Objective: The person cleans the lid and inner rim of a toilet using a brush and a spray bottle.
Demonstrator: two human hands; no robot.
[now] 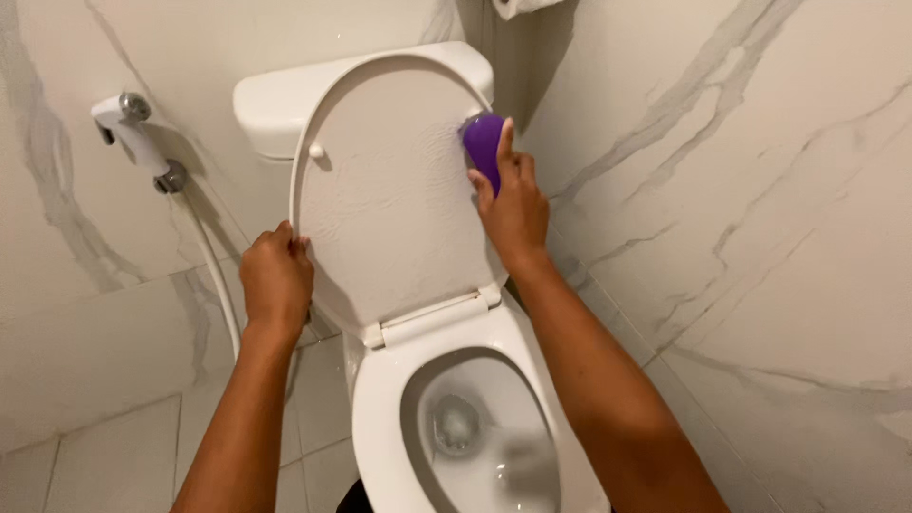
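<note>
White marble walls [760,190] close us in; our left hand [276,277] clamps the raised lid's [389,209] edge while our right hand [514,204] presses a purple sponge [483,142] against its wet upper corner, fingers wrapped round it. Slick plastic, so we could slip and the lid drop over the open bowl [475,427]

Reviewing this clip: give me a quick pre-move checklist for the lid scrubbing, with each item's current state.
1. Lid raised upright against the tank: ok.
2. Left hand steadying the lid's left edge: ok.
3. Right hand gripping the purple scrubber: ok.
4. Scrubber in contact with the lid's upper right edge: ok.
5. Lid underside wet or soapy: cannot tell; faint streaks near the scrubber.
6. Bowl free of objects: ok, only water visible.
</note>
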